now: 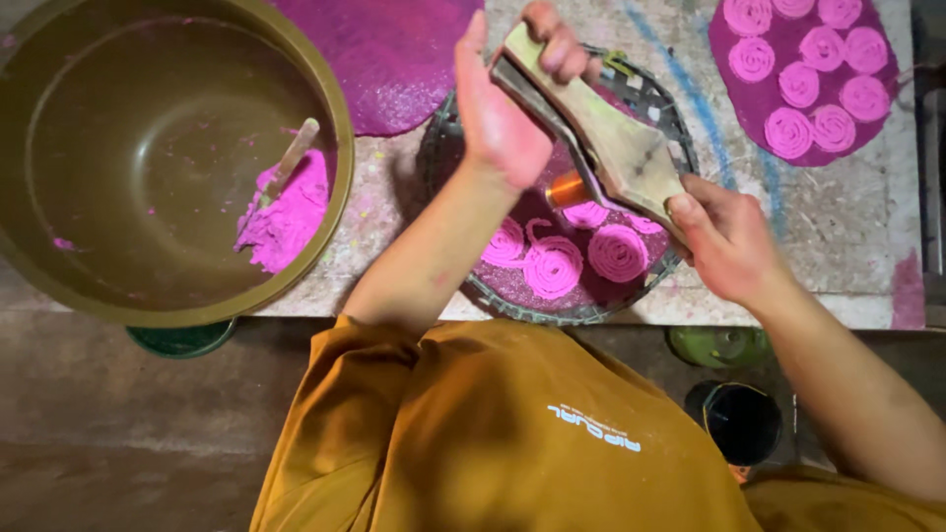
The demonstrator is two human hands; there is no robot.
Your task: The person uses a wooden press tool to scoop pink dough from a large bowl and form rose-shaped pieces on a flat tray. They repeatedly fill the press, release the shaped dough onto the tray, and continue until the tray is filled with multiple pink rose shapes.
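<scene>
My left hand [503, 108] grips the far end of a wooden press [606, 143], fingers curled over its top. Its near handle is held by my right hand [724, 241]. An orange nozzle [567, 187] on the press's underside points down at a round woven tray [641, 296] lined in purple. Several pink dough spirals [552, 264] lie on that tray, just below the nozzle.
A large olive-green bowl [59, 266] at the left holds a lump of pink dough [286, 217] with a wooden stick [291, 158] in it. Another purple mat with several pink spirals [803, 69] lies at the top right. Green and dark containers [739, 419] sit near my right arm.
</scene>
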